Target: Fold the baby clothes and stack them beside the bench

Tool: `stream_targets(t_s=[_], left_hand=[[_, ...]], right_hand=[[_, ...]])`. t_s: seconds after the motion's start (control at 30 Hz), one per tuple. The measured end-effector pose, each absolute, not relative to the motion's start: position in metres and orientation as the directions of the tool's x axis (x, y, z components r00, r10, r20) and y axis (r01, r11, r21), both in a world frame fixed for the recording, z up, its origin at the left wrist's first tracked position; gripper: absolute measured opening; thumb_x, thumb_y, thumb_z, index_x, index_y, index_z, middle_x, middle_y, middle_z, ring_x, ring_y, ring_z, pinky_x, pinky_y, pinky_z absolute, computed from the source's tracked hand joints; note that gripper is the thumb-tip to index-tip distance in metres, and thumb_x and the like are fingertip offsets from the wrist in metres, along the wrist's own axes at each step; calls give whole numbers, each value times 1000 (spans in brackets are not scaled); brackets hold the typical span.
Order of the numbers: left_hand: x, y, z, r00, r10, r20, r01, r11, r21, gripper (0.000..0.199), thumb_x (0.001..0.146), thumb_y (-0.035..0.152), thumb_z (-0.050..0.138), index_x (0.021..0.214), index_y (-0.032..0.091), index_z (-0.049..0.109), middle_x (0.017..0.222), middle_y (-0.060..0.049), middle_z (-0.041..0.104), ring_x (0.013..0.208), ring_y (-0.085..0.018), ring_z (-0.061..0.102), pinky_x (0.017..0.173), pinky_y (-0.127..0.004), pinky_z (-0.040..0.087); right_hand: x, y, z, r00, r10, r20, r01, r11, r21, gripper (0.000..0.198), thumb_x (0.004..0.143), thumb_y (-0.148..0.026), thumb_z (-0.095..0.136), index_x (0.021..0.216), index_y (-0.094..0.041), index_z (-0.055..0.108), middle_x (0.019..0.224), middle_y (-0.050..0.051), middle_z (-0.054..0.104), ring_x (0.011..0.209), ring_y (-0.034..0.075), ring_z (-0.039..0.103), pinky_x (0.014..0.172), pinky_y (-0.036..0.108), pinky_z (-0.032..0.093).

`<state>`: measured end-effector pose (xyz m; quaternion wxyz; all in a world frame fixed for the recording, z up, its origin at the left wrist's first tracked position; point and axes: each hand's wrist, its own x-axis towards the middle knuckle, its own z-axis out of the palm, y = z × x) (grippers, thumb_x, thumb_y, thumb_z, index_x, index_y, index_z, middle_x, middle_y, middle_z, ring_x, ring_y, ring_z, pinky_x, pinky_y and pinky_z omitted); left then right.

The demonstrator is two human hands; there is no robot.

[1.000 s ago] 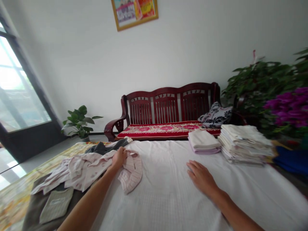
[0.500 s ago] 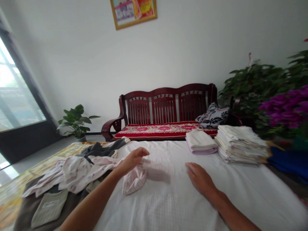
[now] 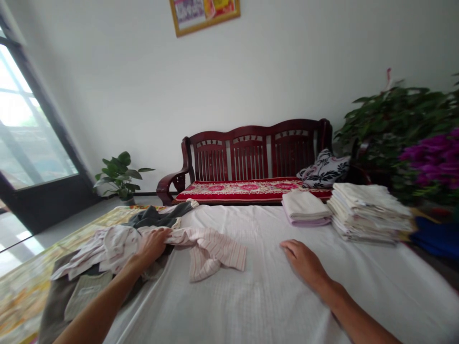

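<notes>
My left hand [image 3: 153,246] is on the clothes heap at the left, its fingers bent down over the near end of a pink striped garment [image 3: 217,251]. The fingertips are partly hidden in the fabric. This garment lies crumpled across the white sheet [image 3: 265,306], to the right of the hand. Beside and under the wrist is a pale patterned garment [image 3: 116,246]. My right hand [image 3: 303,263] rests low over the sheet with its fingers loosely extended, holding nothing.
Dark clothes [image 3: 156,217] and a ribbed beige garment [image 3: 84,291] lie in the heap. At the back right are a small folded stack [image 3: 306,208] and a taller stack of folded cloths [image 3: 371,212]. A wooden bench [image 3: 251,148] stands behind; purple flowers [image 3: 433,157] at right.
My left hand has moved left and down from above the sheet onto the heap. The striped garment, blurred before, now lies more spread to the right. The right hand has hardly moved.
</notes>
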<state>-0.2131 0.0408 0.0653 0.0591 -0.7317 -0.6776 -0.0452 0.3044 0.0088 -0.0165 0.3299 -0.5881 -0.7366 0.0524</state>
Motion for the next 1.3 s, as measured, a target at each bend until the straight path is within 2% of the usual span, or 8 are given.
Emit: stream_targets(t_s=[0.3,0.43,0.6,0.7,0.83,0.97,1.2,1.3], left_hand=[[-262,32,147,-140,797,588,989,81,126,43,92,21,42,127,25,66,126,-4,68,118,-28,59,100,-40,47],[-291,31,171,-413,760,501,910,319,265,44,98,28,39,138,27,56,125,-6,67,110,-29,63,89,-41,51],[-316,36,149,-620,705,345,783,585,210,54,89,35,56,138,11,53,129,-22,61,115,-45,58,88,-60,48],[-301,38,121,-484,779,400,868,485,105,65,89,33,55,148,11,41,148,-24,45,134,-46,43,102,-64,38],[-251,41,91,55,900,433,991,3,-131,65,82,21,55,147,20,47,157,-14,40,149,-37,24,119,-57,21],[-194,42,70,468,860,202,879,-477,-3,74,76,18,57,148,28,46,152,-5,49,144,-29,39,118,-44,33],[-147,48,44,423,903,72,884,-429,186,65,75,12,52,140,23,49,137,-10,63,125,-27,60,103,-38,44],[-141,53,43,412,910,51,884,-413,220,46,76,13,52,122,20,58,112,-10,73,105,-27,68,86,-34,48]], right_hand=[[304,7,-16,-125,896,425,833,328,-446,38,89,-23,39,100,-20,75,109,9,74,103,23,66,96,37,49],[304,7,-15,-123,898,423,831,326,-451,38,89,-23,39,100,-19,75,108,10,74,103,23,66,96,37,49],[303,8,-16,-113,897,426,817,328,-474,36,89,-23,41,98,-22,75,108,9,74,103,23,66,96,36,48],[303,8,-16,-123,900,418,811,334,-480,36,88,-22,41,98,-20,75,108,10,74,102,23,66,96,37,48],[304,7,-15,-124,900,417,808,336,-484,35,88,-22,41,98,-20,75,107,10,74,103,24,65,95,37,47],[304,6,-15,-116,902,415,800,333,-499,35,88,-22,41,97,-21,75,107,9,74,102,23,65,95,37,47],[301,5,-12,-98,910,404,801,312,-510,34,86,-19,43,95,-21,75,106,9,73,101,23,65,95,36,47],[301,5,-12,-103,911,400,806,312,-503,33,86,-18,44,96,-21,75,106,8,73,101,22,64,96,35,46]])
